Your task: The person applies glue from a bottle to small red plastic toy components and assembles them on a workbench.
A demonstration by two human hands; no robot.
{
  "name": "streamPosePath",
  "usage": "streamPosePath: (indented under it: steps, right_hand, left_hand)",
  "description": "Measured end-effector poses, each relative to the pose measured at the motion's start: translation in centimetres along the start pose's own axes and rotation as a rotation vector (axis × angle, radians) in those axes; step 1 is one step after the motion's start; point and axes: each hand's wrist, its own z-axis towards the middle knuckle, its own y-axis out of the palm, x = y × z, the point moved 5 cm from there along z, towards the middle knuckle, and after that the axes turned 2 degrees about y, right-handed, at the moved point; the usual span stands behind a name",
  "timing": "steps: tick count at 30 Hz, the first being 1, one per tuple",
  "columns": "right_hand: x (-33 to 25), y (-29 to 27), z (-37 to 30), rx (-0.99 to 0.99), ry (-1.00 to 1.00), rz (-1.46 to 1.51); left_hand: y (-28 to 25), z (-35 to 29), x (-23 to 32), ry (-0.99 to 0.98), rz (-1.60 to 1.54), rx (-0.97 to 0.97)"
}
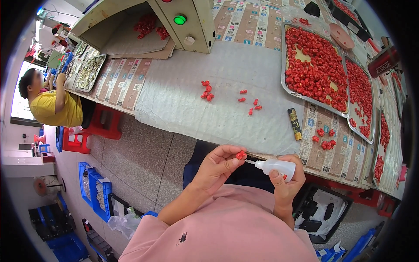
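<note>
Between the fingertips of my left hand (217,169) is a small red knobbly piece (241,155). My right hand (288,181) is closed around a white squeeze bottle (277,167), held tilted so its thin nozzle points left at the red piece. Whether the tip touches the piece I cannot tell. Both hands are just off the table's front edge. Ahead of them on white paper (174,96) lie several loose red pieces (207,91), with a few more (251,102) to their right. A dark patterned lighter-like stick (295,124) lies by the paper's right edge.
Metal trays (283,65) heaped with red pieces stand at the right. A beige machine box (192,26) with a green button is at the back left, red pieces inside. A person in yellow (54,105) is at the far left. Blue crates (102,192) stand on the floor.
</note>
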Motion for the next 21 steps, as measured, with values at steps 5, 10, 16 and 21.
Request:
streamPosePath:
  steps: [5, 10, 16, 21]
  right_hand:
    - [0.02, 0.03, 0.06, 0.003, 0.008, -0.001]
    - [0.04, 0.02, 0.16, 0.005, -0.002, 0.017]
    - [0.00, 0.00, 0.27, 0.013, -0.019, 0.004]
    - [-0.17, 0.04, 0.28, 0.010, -0.031, -0.005]
  left_hand:
    - [0.04, 0.03, 0.09, 0.005, 0.006, -0.015]
    - [0.02, -0.03, 0.10, 0.009, 0.005, -0.001]
    - [0.13, 0.02, 0.13, 0.015, 0.017, -0.034]
    - [0.25, 0.03, 0.11, -0.001, 0.004, -0.015]
